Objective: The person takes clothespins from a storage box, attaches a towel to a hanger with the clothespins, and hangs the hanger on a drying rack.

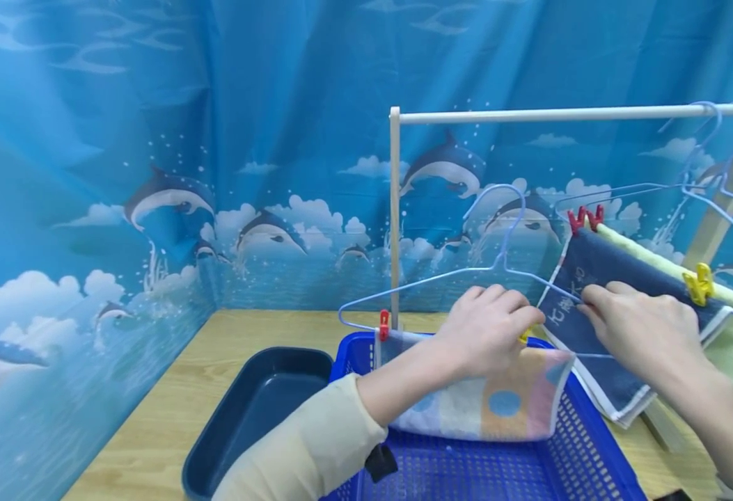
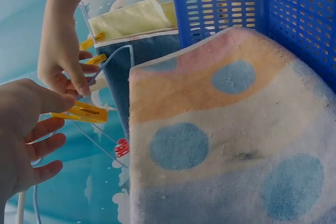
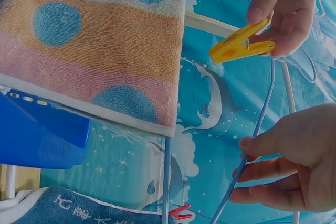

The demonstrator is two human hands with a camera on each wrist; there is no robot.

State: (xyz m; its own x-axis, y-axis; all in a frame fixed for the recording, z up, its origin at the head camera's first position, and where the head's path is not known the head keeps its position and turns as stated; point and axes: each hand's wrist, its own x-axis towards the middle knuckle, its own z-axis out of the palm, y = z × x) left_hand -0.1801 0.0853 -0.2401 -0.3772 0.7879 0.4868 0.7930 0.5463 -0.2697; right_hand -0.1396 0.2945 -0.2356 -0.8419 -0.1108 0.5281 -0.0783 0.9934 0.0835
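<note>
My left hand (image 1: 485,327) pinches a yellow clothespin (image 3: 236,45) between thumb and finger, above a folded towel (image 1: 460,414) with pastel stripes and blue dots. The towel hangs over the lower bar of a light-blue wire hanger (image 1: 422,277). A red clothespin (image 1: 383,325) clips the towel's left end to that bar. My right hand (image 1: 644,327) pinches the hanger's right arm with thumb and fingertips, as the right wrist view shows. In that view the yellow clothespin stands apart from the towel.
The towel hangs in front of and over a blue plastic basket (image 1: 592,445). A dark tray (image 1: 259,403) stands left of it on the wooden table (image 1: 153,410). At right, a rack with a white rail (image 1: 529,115) holds hangers with a navy cloth (image 1: 610,313) clipped on.
</note>
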